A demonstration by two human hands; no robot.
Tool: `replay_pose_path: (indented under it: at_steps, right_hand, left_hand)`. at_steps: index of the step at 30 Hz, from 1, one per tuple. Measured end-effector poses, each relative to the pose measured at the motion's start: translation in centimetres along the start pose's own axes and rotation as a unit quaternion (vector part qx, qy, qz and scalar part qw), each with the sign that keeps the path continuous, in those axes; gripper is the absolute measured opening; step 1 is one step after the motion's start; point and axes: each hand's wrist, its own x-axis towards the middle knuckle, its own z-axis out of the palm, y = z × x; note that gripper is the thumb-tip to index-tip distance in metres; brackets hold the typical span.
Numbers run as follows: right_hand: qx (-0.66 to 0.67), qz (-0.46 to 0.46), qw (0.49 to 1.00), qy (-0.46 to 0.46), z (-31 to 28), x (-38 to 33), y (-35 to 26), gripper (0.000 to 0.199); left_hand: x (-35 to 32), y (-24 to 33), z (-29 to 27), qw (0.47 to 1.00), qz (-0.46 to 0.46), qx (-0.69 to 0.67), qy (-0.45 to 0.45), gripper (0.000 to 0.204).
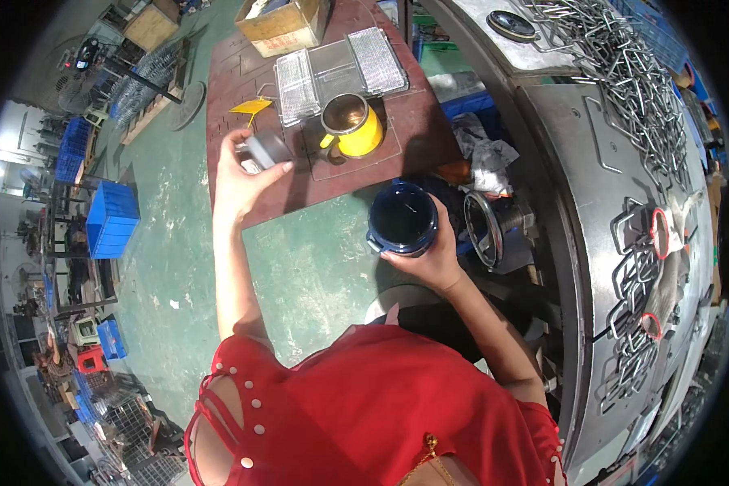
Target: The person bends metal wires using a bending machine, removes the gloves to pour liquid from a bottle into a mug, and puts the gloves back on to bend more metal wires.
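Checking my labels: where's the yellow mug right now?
Head view, upper middle: the yellow mug sits on the dark red table, just nearer the person than the wire mesh panels and to the right of the left hand.

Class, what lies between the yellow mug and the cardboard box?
In the head view, a wire mesh rack lies between the yellow mug and the cardboard box.

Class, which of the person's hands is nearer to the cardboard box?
Left. The left hand, holding a blurred grey object, is over the table, below the box in the picture. The right hand, holding a blue mug, is farther off, toward the lower right.
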Motion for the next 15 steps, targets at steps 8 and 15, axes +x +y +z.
replay_pose_path:
  at_steps: [8, 15]
  right_hand:
    - [0.028, 0.005, 0.999, -0.023, -0.8, -1.5, 0.8, 0.103]
    - [-0.007, 0.044, 0.999, 0.008, -1.3, -2.8, 1.3, 0.103]
  left_hand:
    - [4.6, -7.5, 5.2, 0.799, 0.068, 0.571, -0.177, 0.08]
    - [5.1, -8.8, 6.1, 0.784, 0.049, 0.583, -0.208, 0.111]
